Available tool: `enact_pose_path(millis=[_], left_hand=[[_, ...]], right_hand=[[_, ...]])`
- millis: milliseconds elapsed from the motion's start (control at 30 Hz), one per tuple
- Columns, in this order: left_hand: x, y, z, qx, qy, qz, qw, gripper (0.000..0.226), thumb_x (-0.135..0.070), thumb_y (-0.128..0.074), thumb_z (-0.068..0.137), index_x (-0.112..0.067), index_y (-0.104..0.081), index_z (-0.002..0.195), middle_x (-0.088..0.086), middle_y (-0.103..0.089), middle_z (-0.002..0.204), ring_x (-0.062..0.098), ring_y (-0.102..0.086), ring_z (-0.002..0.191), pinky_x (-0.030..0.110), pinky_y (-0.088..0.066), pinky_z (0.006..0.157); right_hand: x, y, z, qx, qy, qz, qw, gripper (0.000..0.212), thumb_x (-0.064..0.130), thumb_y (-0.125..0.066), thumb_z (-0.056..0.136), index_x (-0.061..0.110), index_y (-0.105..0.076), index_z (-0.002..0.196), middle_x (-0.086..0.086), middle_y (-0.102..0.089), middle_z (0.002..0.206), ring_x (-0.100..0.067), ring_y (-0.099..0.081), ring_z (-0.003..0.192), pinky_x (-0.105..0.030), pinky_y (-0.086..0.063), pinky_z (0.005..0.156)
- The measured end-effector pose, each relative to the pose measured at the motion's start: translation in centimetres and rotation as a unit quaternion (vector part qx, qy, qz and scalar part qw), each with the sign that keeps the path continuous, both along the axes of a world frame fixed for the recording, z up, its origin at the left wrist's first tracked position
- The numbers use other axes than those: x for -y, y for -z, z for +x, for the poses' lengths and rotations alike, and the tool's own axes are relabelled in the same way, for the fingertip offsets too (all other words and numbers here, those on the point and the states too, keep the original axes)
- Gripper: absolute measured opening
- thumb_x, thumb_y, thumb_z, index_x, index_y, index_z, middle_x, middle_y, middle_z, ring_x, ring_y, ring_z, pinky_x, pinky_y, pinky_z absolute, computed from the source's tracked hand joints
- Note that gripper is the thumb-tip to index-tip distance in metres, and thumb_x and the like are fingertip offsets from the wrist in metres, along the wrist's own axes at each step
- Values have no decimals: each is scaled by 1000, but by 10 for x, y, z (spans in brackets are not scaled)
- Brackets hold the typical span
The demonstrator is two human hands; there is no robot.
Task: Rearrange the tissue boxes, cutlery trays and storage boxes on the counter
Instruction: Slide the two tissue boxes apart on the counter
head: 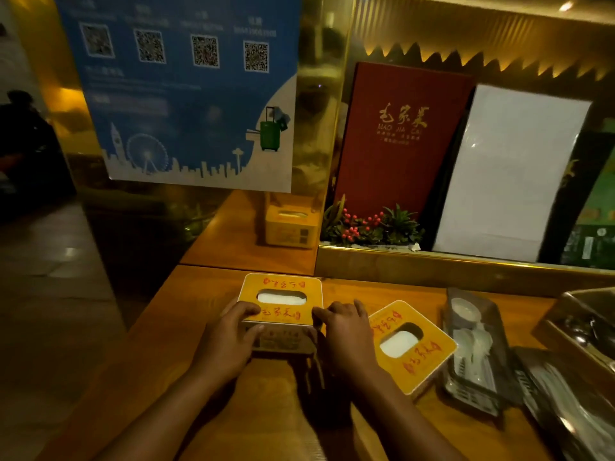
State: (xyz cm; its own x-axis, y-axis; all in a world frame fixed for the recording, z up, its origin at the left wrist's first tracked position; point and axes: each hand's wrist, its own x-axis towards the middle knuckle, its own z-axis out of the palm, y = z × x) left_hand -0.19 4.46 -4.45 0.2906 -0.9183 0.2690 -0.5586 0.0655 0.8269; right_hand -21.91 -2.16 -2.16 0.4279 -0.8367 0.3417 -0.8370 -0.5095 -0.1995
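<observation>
The person's fingers (248,310) curl over the near top edge of a square yellow tissue box with red lettering and an oval slot showing white tissue (280,299); the left hand (229,337) grips its left corner, thumb against the front face, and the right hand (342,331) clasps its right corner the same way, so both hands are closed on the one box. That box sits on the orange wooden desk (206,331) near its left rear corner. Just beside the right wrist lies a second yellow tissue box (411,344), turned at an angle, and beyond it a dark clear plastic cutlery tray holding white spoons (474,347), then a further storage box with metal cutlery (585,327) at the right edge, too blurred to detail. A third yellow tissue box (290,226) stands farther back on a neighbouring ledge, beside a planter of red berries and green leaves (369,227). The likely risk is the right forearm brushing the angled box as the held one shifts, nudging it into the spoon tray; pushing left could also carry the held box off the desk's edge.
</observation>
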Motion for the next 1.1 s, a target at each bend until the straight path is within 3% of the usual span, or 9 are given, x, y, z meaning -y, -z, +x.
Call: enact_pose_path(millis=[100,400,500,567,667,767,833,900,1100], left_hand=[[0,1,-2,-9,-3,2,1000,25,-19,-68,90,-27,-62,113,-12,-50,134,12,-60,99,29,-62,58],[12,2,7,13,13,-1,1000,25,-16,-67,91,-32,-59,109,-13,-45,135,27,-58,118,22,-60,59],[10,3,8,50,2,5,999,41,-16,-72,87,-40,-55,116,-5,-28,158,30,-46,134,27,-62,69],[7,-1,2,72,-7,-13,997,52,-17,-74,85,-39,-53,128,-2,-14,165,21,-41,134,34,-62,77],[-1,-15,-22,124,-4,-90,988,47,-21,-72,86,-31,-57,128,0,-29,159,18,-38,132,39,-59,85],[-11,-25,-59,138,68,-146,977,33,-29,-68,85,-30,-63,118,-8,-53,130,9,-51,116,34,-56,86],[-20,-25,-86,127,139,-122,975,34,-39,-65,86,-37,-59,119,-18,-53,120,0,-53,106,25,-53,85],[-27,-20,-112,125,205,-76,968,40,-44,-64,87,-44,-52,126,-24,-50,123,-3,-52,110,16,-47,88],[-35,-4,-155,132,266,45,954,74,-60,-59,85,-43,-27,149,-17,-20,151,8,-33,138,33,-45,107]], right_hand=[[0,-1,2,-10,6,11,1000,27,47,-57,92,29,-67,109,-4,-67,108,-27,-57,110,-51,-23,116],[1,-2,7,-15,15,29,999,28,49,-61,90,28,-66,107,-4,-67,107,-29,-58,108,-54,-31,112],[0,-14,-5,-6,8,50,999,44,53,-57,92,29,-58,129,-5,-63,122,-28,-52,118,-45,-36,107],[4,-22,-29,39,35,54,997,57,56,-53,93,28,-47,143,-5,-57,134,-27,-50,122,-42,-42,102],[15,-28,-84,78,152,55,984,56,56,-50,93,29,-48,142,-6,-51,140,-25,-52,120,-44,-49,98],[14,-28,-133,50,242,91,965,48,46,-47,99,22,-51,140,-16,-51,140,-33,-50,124,-48,-47,100],[7,-26,-150,37,236,121,964,42,39,-45,101,17,-55,135,-16,-63,125,-32,-60,109,-45,-52,90],[-2,-25,-155,43,222,137,964,39,39,-45,101,18,-56,132,-13,-68,111,-27,-64,92,-40,-53,79],[-18,-20,-152,28,191,168,967,56,56,-41,96,26,-47,144,-14,-52,140,-34,-54,120,-47,-48,97]])
